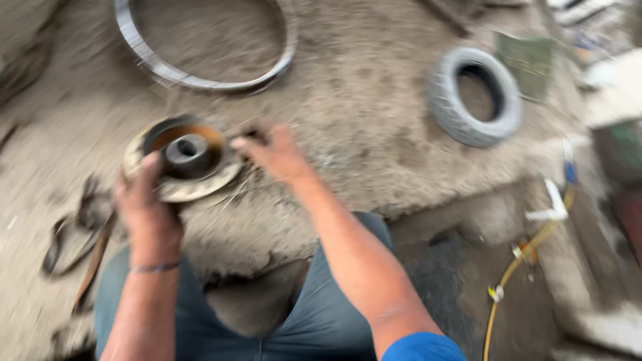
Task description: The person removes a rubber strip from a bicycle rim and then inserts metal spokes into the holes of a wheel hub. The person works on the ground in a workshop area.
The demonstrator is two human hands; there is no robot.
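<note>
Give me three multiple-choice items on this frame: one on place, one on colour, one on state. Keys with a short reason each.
1. Where does the small tyre lie relative to the round metal part in the person's hands?
A. Up and to the right of it, on the ground
B. Under it
C. Stacked on top of it

2. What colour is the hose at lower right?
A. Blue
B. Yellow
C. Black

3. What is the left hand doing?
A. Resting flat on the ground
B. Holding the small tyre
C. Gripping the rim of the round metal part

Key: 1 A, the tyre lies apart on the dirt at upper right. 2 B, the hose reads yellow along its length. 3 C, the left fingers wrap over the part's near edge, while the right hand touches its far side.
</note>
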